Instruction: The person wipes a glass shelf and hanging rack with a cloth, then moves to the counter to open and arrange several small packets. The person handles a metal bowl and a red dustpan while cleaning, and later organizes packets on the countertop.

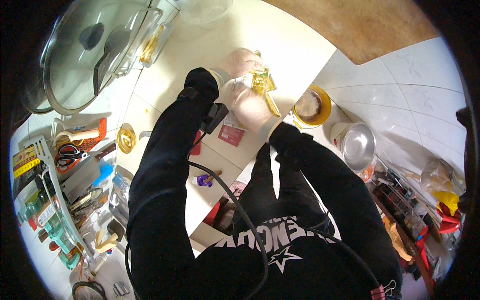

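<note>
My left hand (242,64) is bent over the upper end of several yellow-gold printed packets (260,80) on the pale counter (221,33). Its fingertips touch or lie just over them; their hold is unclear. Just below, my right hand (249,107) is motion-blurred beside the packets' left side, its fingers not readable. A whitish thing, partly hidden, lies between and under the hands. A red printed packet or card (230,135) rests below the right hand, and another red thing (195,144) is half covered by my left sleeve. Nearer me lies a small purple item (204,180).
Right of the counter stand a yellow bucket (325,105) and a metal pot (358,146). Glass lids (71,75) are at the upper left. Scissors (68,155), a cleaver (80,180) and other utensils crowd the left. A dark cable (232,198) crosses before my body.
</note>
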The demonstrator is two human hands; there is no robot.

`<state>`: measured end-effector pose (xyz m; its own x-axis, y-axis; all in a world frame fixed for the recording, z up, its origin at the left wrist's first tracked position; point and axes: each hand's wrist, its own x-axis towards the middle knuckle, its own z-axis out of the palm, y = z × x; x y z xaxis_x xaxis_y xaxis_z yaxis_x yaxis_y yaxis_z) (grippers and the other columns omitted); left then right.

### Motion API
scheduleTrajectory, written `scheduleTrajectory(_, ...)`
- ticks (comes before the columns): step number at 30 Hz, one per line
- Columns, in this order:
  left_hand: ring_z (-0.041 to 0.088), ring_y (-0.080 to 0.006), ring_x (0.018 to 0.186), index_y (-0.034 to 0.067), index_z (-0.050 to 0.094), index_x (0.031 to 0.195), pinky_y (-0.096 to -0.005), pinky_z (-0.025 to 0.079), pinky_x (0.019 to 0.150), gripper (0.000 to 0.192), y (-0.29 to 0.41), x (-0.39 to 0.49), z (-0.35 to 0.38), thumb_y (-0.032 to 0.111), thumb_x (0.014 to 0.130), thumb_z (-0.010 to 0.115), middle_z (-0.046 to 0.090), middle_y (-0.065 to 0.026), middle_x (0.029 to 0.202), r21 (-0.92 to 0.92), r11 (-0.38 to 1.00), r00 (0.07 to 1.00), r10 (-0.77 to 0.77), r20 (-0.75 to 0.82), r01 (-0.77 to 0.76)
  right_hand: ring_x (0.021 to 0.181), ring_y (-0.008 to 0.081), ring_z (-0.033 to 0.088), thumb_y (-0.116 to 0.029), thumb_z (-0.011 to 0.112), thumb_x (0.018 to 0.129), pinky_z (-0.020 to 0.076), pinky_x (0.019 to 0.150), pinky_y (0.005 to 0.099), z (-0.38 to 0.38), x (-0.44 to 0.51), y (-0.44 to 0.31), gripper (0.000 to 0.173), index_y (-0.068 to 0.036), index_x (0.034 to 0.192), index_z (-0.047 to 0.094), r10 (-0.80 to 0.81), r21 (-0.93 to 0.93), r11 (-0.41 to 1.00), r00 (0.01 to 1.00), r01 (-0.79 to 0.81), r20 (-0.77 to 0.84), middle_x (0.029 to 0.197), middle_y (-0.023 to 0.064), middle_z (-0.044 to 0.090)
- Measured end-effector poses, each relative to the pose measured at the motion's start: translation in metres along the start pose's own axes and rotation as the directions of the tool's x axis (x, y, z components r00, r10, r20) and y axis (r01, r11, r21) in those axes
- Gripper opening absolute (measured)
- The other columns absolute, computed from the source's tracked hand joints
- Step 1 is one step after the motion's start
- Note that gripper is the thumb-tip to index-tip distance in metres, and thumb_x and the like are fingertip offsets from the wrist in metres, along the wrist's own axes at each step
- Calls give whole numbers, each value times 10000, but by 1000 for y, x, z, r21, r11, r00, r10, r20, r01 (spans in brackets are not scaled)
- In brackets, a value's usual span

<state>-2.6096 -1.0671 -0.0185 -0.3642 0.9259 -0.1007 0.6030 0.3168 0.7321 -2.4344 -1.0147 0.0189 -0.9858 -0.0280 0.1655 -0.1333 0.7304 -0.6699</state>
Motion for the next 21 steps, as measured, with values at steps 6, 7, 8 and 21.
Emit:
scheduleTrajectory(6,643,-305,962,38,726,1059,-393,500,847,261,-2,-2,5,186,877,612,670,-179,996,-53,999,999,-5,-35,3,866,321,631,-85,606,828,528,786,390,12,-9,10,173,16,968,619,140,22,989,976,-146,166,912,157,617)
scheduleTrajectory(7,642,-299,969,41,724,1065,-391,502,847,262,-1,-2,5,182,873,615,667,-174,994,-70,997,999,-25,-37,22,867,324,635,-69,588,830,529,786,400,19,-18,13,173,9,981,618,38,-60,997,999,-37,12,904,158,627)
scheduleTrajectory(8,641,-295,973,43,717,1082,-386,507,841,269,0,-4,6,159,855,629,659,-169,995,-30,1000,999,5,-37,-6,867,327,640,-53,569,831,530,785,409,23,-27,20,178,2,994,617,-69,-127,990,996,62,-48,895,158,637)
scheduleTrajectory(21,595,-329,1019,63,658,1182,-381,525,867,470,12,-16,9,3,716,655,606,-165,1066,144,983,992,120,-40,-113,985,279,617,-27,518,838,502,883,349,2,-45,34,210,-63,980,668,132,-140,982,991,-130,10,1030,117,652)
